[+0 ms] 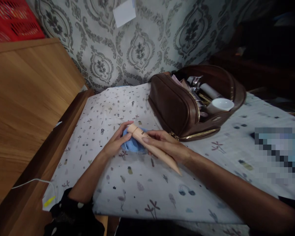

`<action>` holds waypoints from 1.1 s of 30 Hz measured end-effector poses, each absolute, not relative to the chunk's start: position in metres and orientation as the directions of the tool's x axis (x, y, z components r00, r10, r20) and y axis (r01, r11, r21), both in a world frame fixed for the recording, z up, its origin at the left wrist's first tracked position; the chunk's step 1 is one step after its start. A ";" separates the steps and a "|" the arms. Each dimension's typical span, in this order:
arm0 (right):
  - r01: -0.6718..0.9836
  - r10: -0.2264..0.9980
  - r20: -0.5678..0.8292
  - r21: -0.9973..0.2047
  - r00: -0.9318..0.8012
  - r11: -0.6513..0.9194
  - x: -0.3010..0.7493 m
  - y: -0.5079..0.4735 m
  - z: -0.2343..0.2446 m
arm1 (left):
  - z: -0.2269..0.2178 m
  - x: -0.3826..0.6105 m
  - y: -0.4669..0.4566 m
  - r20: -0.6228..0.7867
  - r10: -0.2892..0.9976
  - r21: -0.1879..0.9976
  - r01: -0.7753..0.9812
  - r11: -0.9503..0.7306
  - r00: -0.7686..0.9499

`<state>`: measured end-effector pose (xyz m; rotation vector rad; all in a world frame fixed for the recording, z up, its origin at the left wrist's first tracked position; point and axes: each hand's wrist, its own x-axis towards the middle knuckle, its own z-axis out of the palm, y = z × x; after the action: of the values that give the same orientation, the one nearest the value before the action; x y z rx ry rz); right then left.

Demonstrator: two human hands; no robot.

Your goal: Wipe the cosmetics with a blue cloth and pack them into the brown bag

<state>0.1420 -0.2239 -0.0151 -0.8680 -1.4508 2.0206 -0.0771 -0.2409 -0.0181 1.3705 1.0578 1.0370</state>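
Note:
A peach-coloured squeeze tube (159, 151) lies slantwise between my hands, its cap end at the upper left and its flat crimped end at the lower right. My left hand (118, 139) has fingers and thumb closed around the cap end. Thumb on top, my right hand (166, 144) grips the middle of the body. Small dark print shows near the cap. Behind and below the tube is a crumpled blue cloth (133, 145), close against my left fingers; whether that hand also pinches it, I cannot tell.
A brown cosmetic bag (173, 101) stands unzipped at the back right, with a white cup (221, 105) and several items inside. Patterned white fabric (137, 183) covers the surface. A wooden panel (27, 98) rises at left, under a red basket (17, 23). A white cable (36, 179) crosses the left edge.

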 end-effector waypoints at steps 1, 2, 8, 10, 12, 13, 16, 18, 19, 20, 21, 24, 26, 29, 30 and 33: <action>-0.029 0.714 -0.213 -0.950 -0.667 -0.311 0.142 -0.224 -0.014 | -0.017 -0.077 -0.241 0.028 0.978 1.000 -0.020 -0.024 0.207; -0.025 0.712 -0.218 -0.949 -0.668 -0.314 0.142 -0.224 -0.014 | -0.016 -0.076 -0.241 0.027 0.979 0.996 -0.083 -0.010 0.202; -0.034 0.704 -0.174 -0.962 -0.688 -0.271 0.143 -0.222 -0.016 | -0.012 -0.073 -0.243 0.027 0.965 0.988 -0.154 0.013 0.260; -0.026 0.724 -0.112 -0.984 -0.680 -0.177 0.142 -0.221 -0.019 | -0.014 -0.073 -0.242 0.043 0.973 0.989 -0.146 -0.009 0.227; 0.012 0.759 -0.043 -0.999 -0.650 -0.046 0.141 -0.220 -0.022 | -0.017 -0.073 -0.241 0.035 0.980 0.992 -0.129 -0.010 0.196; 0.051 0.782 -0.011 -0.998 -0.624 0.027 0.140 -0.219 -0.024 | -0.018 -0.073 -0.240 0.027 0.983 0.992 -0.125 -0.004 0.179; 0.224 0.836 0.059 -0.951 -0.545 0.213 0.139 -0.219 -0.027 | -0.024 -0.072 -0.238 0.001 0.992 0.993 -0.113 0.014 0.128; 0.316 0.854 0.091 -0.905 -0.511 0.286 0.139 -0.220 -0.027 | -0.027 -0.071 -0.237 0.005 0.996 0.997 -0.074 0.002 0.090; 0.351 0.863 0.106 -0.883 -0.495 0.310 0.138 -0.221 -0.026 | -0.028 -0.070 -0.237 0.014 0.997 0.999 -0.045 -0.011 0.071; 0.385 0.873 0.119 -0.863 -0.473 0.326 0.138 -0.222 -0.025 | -0.029 -0.069 -0.237 0.028 0.998 1.000 -0.011 -0.027 0.054; 0.418 0.884 0.129 -0.845 -0.449 0.335 0.138 -0.223 -0.024 | -0.029 -0.069 -0.238 0.043 0.998 0.999 0.023 -0.044 0.039; 0.492 0.911 0.143 -0.803 -0.387 0.336 0.138 -0.225 -0.020 | -0.028 -0.066 -0.240 0.067 0.998 0.993 0.098 -0.068 0.009; 0.518 0.919 0.141 -0.789 -0.369 0.329 0.138 -0.226 -0.018 | -0.025 -0.066 -0.242 0.083 0.996 0.989 0.121 -0.080 -0.018; 0.548 0.922 0.122 -0.772 -0.367 0.321 0.137 -0.226 -0.018 | -0.020 -0.066 -0.244 0.119 0.991 0.981 0.164 -0.108 -0.058; 0.554 0.920 0.123 -0.767 -0.371 0.326 0.137 -0.226 -0.019 | -0.019 -0.066 -0.244 0.117 0.991 0.977 0.184 -0.103 -0.069; 0.547 0.905 0.151 -0.753 -0.398 0.366 0.136 -0.226 -0.022 | -0.017 -0.066 -0.244 0.066 0.996 0.972 0.228 -0.049 -0.065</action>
<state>0.1356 -0.2263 -0.0215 -1.2512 -2.0728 0.8354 -0.0663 -0.2445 -0.0173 1.3858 1.4043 1.1898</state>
